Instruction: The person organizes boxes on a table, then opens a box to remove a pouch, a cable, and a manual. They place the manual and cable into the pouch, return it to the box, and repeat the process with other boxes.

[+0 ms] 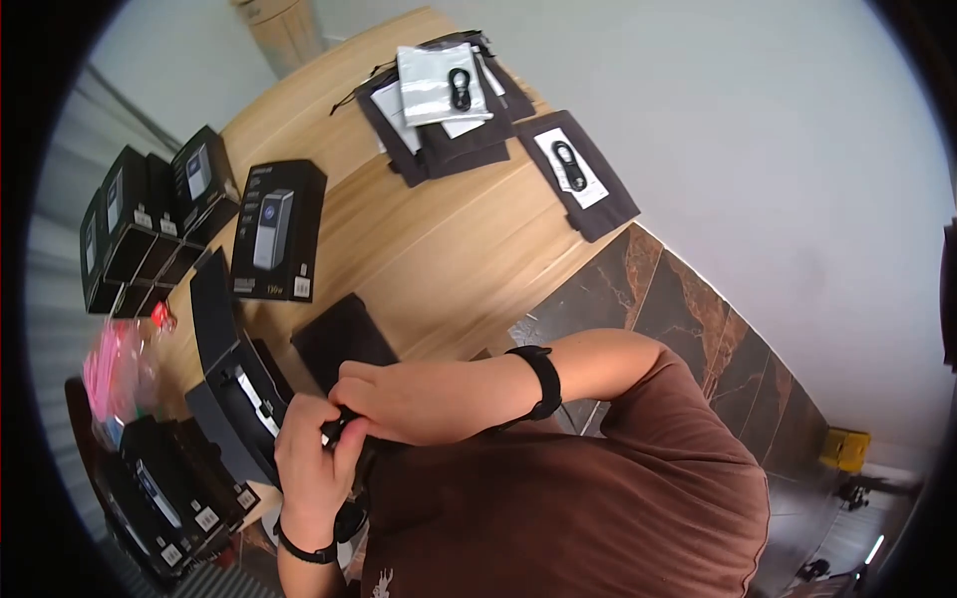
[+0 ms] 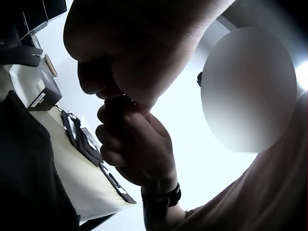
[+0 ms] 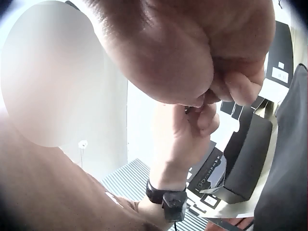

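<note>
In the head view my left hand (image 1: 311, 453) and right hand (image 1: 399, 401) meet in front of the chest, both with curled fingers pinching a small black item (image 1: 339, 427) between them. Most of that item is hidden by the fingers. The left wrist view shows the left hand (image 2: 134, 48) above and the right hand (image 2: 139, 144) against it. Seen from the right wrist, only a dark bit of the item (image 3: 187, 110) shows between the hands. Beside the left hand lies an opened black box (image 1: 231, 404) with a white strip inside; a dark pouch (image 1: 344, 339) lies beyond the hands.
A black product box (image 1: 279, 229) stands on the wooden table (image 1: 429, 239), with more boxes (image 1: 130, 214) stacked at the left. Dark pouches (image 1: 459, 149) with a bagged cable lie at the far end, another pouch (image 1: 613, 204) nearby. Pink plastic bags (image 1: 120, 369) sit at the left edge.
</note>
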Available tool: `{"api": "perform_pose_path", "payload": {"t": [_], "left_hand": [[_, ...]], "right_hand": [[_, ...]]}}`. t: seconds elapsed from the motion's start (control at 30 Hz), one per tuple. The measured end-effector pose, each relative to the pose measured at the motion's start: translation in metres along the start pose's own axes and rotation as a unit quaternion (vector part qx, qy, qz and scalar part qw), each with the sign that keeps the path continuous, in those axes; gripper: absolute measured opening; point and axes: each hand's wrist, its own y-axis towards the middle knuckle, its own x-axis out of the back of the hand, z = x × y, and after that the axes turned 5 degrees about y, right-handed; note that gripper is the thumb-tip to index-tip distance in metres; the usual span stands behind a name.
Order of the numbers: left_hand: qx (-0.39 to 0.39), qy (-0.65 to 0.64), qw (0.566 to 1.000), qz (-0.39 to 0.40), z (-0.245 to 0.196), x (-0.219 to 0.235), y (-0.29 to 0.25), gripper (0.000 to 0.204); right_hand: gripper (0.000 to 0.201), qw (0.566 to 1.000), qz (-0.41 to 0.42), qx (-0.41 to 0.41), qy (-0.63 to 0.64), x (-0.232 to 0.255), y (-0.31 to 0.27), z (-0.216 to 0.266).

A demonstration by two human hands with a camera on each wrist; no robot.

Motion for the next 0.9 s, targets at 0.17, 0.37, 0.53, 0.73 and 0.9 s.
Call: {"api": "perform_pose_path", "payload": {"t": [0.17, 0.37, 0.53, 0.73, 0.9], "left_hand": [[-0.042, 0.023, 0.998, -0.041, 0.008, -0.006, -0.005, 0.02], [0.09, -0.077, 0.993, -0.017, 0.01, -0.007, -0.013, 0.014], [0.119, -0.027, 0.992, 0.024, 0.016, -0.004, -0.011, 0.013], [0.05, 0.026, 0.998, 0.015, -0.004, 0.003, 0.011, 0.022], [-0.026, 0.152, 0.987, 0.033, 0.006, -0.001, 0.011, 0.03]], "right_hand": [[0.03, 1.0, -0.005, 0.012, 0.011, -0.001, 0.0, 0.001], [0.034, 1.0, -0.002, 0.008, -0.018, 0.011, -0.003, 0.012], [0.035, 0.985, -0.109, 0.061, 0.117, 0.009, 0.006, -0.015], [0.027, 0.935, -0.159, -0.097, 0.302, 0.022, 0.004, 0.0], [0.025, 0.966, -0.157, -0.095, 0.182, 0.021, 0.005, 0.006]]}}
